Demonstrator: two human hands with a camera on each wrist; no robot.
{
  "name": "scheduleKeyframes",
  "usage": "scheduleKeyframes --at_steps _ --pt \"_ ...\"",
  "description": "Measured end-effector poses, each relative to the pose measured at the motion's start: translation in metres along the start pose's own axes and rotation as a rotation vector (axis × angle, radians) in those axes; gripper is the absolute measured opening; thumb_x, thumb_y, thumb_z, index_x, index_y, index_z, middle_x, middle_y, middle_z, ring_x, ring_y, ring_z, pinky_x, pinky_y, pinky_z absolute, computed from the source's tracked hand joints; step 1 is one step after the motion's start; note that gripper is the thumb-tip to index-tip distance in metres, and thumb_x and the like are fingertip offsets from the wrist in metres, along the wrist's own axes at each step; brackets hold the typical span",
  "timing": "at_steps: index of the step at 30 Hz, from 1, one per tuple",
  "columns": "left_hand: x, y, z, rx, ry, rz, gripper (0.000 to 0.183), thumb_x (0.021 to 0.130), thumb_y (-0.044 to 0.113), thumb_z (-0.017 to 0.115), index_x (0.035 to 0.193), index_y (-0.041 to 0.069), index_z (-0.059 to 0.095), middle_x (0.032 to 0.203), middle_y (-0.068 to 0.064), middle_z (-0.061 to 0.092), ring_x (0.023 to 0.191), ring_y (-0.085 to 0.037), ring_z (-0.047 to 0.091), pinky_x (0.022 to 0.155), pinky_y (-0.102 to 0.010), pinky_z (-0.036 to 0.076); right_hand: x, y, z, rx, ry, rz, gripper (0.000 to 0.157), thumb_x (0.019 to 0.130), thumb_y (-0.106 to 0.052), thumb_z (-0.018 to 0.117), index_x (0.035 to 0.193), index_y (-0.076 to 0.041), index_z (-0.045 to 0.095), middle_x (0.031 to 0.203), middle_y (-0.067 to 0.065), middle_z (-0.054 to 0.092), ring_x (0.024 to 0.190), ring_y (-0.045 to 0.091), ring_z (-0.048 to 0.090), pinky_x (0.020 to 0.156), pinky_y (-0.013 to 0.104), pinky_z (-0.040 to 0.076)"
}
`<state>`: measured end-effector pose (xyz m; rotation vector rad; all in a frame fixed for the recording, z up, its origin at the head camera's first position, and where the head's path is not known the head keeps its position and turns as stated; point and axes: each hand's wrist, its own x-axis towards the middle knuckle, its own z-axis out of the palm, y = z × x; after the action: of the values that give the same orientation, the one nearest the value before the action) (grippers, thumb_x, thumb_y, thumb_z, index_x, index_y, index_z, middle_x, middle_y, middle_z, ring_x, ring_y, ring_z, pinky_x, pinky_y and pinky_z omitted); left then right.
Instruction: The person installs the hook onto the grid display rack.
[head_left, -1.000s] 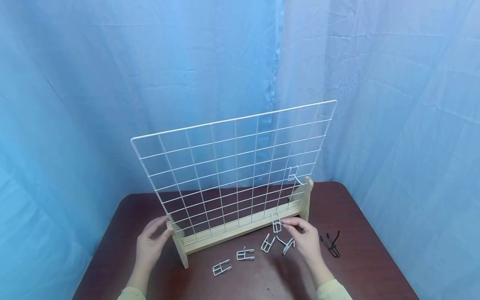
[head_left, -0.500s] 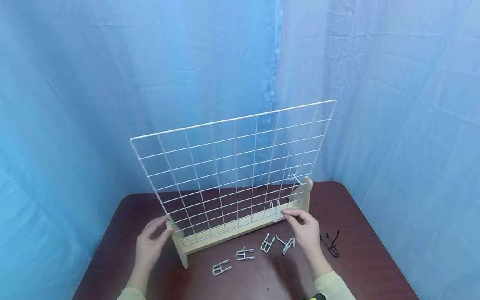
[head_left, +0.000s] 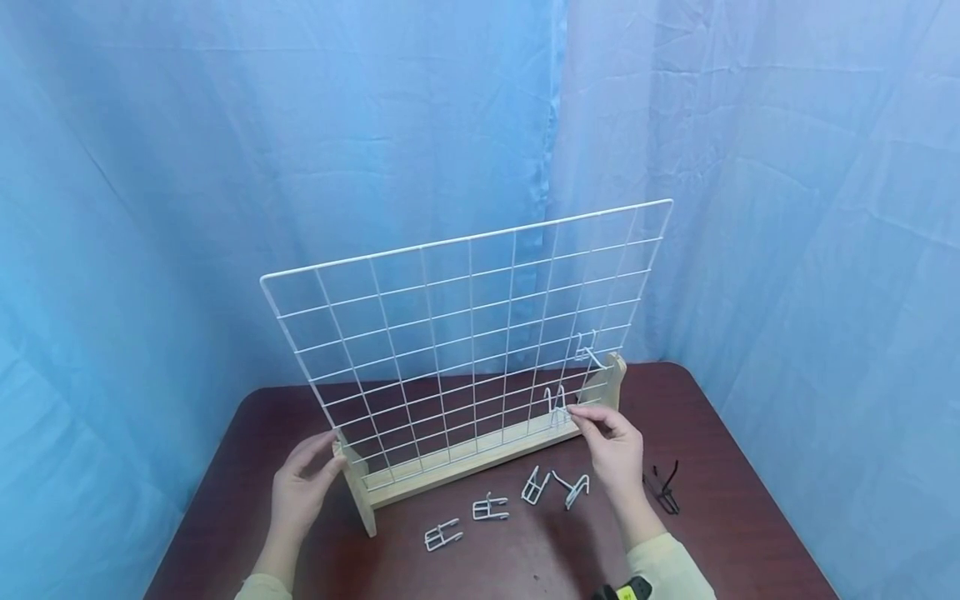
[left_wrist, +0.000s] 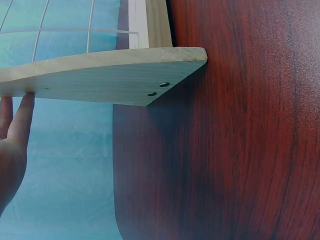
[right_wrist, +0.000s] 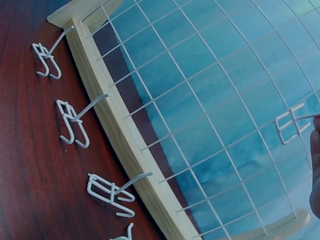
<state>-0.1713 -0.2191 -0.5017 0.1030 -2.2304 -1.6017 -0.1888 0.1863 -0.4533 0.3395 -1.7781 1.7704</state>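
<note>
Lower centre: four loose white hooks [head_left: 576,492] on worktop [head_left: 720,517]. Lower left: left hand [head_left: 300,483], fingers pinching left post [head_left: 360,500]. Lower right of centre: right hand [head_left: 617,446] pinches held hook [head_left: 558,414] by grid [head_left: 472,312], contact unclear. We'd flag drop risk: held hook missing grid, fingers slipping.

Head: high, facing forward and down on whole grid [head_left: 472,337]. Left wrist: close, turned sideways, at end board [left_wrist: 115,80]. Right wrist: close, tilted; shares grid, loose hooks [right_wrist: 73,120] with head.
</note>
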Motion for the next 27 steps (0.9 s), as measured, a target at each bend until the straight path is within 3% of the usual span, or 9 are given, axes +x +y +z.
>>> scheduleKeyframes --at_steps 8,15,21,27 --pt "0.001 -0.009 -0.001 -0.001 0.0 0.036 0.039 0.083 -0.003 0.076 0.121 -0.001 0.067 0.118 0.016 0.058 0.109 0.004 0.053 0.084 -0.012 0.054 0.01 0.017 -0.001 0.021 0.021 -0.049 0.014 0.081 0.024 0.064 0.092 0.016 0.069 0.093 0.018 0.072 0.09 0.009 0.068 0.078 0.017 0.057" --pt "0.001 -0.008 -0.001 -0.011 -0.003 0.033 0.039 0.083 -0.004 0.075 0.121 -0.001 0.066 0.117 0.019 0.058 0.109 0.003 0.053 0.084 -0.012 0.054 0.016 0.012 0.002 0.027 0.039 -0.048 0.013 0.082 0.021 0.066 0.093 0.015 0.069 0.095 0.018 0.072 0.092 0.01 0.068 0.08 0.019 0.058" --pt "0.001 -0.007 -0.001 -0.005 0.001 0.036 0.039 0.083 -0.004 0.076 0.121 -0.001 0.067 0.118 0.009 0.06 0.108 0.005 0.054 0.083 -0.012 0.054 0.024 0.009 0.004 0.045 0.063 -0.063 0.017 0.082 0.025 0.063 0.093 0.014 0.07 0.094 0.017 0.072 0.091 0.009 0.068 0.08 0.017 0.056" --pt "0.001 -0.005 -0.001 0.013 -0.006 0.016 0.039 0.084 -0.003 0.075 0.123 0.001 0.067 0.119 0.01 0.059 0.108 0.005 0.053 0.083 -0.011 0.053 0.031 0.007 0.005 0.05 0.086 -0.063 0.012 0.083 0.021 0.065 0.094 0.016 0.068 0.096 0.023 0.07 0.091 0.011 0.069 0.079 0.02 0.059"
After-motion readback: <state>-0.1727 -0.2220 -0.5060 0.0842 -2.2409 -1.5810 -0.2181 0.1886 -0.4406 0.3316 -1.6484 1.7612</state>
